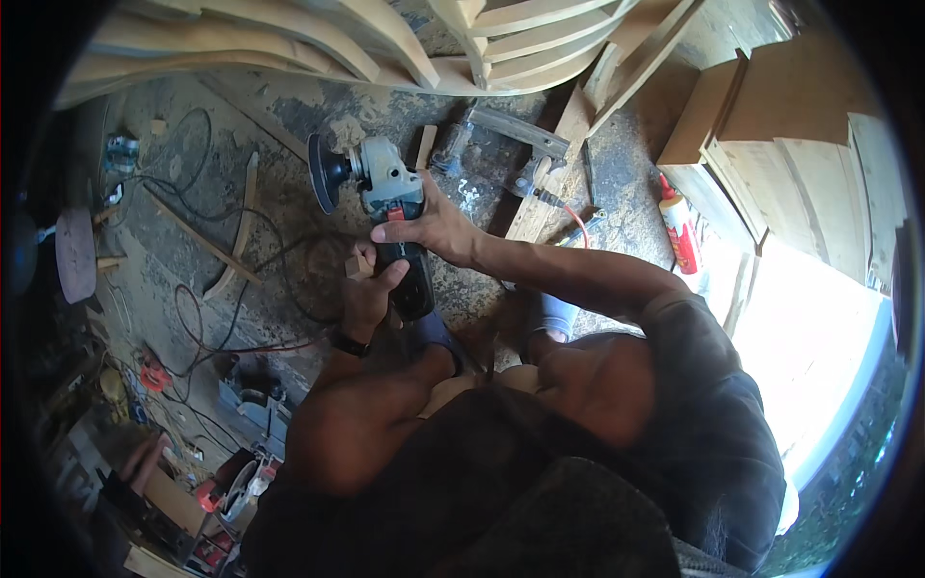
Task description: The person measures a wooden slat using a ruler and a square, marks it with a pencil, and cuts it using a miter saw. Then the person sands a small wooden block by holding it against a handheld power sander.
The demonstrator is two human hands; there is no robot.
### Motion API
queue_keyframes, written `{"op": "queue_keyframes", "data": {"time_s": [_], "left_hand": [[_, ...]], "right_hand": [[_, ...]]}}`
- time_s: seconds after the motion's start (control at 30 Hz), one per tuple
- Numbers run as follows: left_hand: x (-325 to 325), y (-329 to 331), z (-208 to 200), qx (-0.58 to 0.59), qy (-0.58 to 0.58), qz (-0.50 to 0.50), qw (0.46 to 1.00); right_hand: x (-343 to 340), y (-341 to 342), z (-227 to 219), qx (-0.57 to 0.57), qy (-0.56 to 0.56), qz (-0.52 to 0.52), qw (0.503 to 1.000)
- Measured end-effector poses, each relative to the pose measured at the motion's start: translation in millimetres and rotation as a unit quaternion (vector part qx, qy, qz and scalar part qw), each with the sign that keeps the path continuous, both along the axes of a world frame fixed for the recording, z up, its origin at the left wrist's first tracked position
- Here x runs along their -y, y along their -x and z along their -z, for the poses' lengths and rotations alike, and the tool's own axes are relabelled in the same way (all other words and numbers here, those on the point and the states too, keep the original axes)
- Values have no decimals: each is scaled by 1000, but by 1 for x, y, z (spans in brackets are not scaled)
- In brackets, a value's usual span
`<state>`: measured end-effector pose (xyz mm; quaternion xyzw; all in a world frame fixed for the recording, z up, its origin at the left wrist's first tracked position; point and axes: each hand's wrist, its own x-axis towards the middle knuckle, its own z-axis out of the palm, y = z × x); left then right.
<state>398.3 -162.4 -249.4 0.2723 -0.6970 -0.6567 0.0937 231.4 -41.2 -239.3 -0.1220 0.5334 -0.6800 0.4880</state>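
Note:
An angle grinder [390, 202] with a grey gear head, a dark body and a red switch is held over my lap. Its round black pad or disc [330, 173] faces left. My right hand [434, 226] wraps the grinder's body from the right, the thumb lying across it near the switch. Lower down on the left, my left hand [369, 294] closes round a small wooden block [358, 267]. That thumb rests against the grinder's dark body. Whether the disc is spinning cannot be told.
Curved wooden frames [289, 39] stand along the far side. Cords [279, 236] and wood strips [241, 226] lie on the dusty floor at left. A clear-sided metal clamp or tool [515, 130], a glue bottle [680, 226] and wooden panels [805, 183] are at right. Power tools [255, 405] sit lower left.

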Motion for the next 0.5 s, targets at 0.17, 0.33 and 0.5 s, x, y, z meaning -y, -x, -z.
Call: {"op": "queue_keyframes", "data": {"time_s": [0.17,0.33,0.5], "left_hand": [[-11,45,-37,40,-2,150,988],[24,88,-94,9,91,238,967],[11,138,-111,-111,-150,169,968]], "right_hand": [[-60,9,0,14,98,142,985],[-123,40,2,126,197,135,963],[-165,54,-2,95,228,208,946]]}}
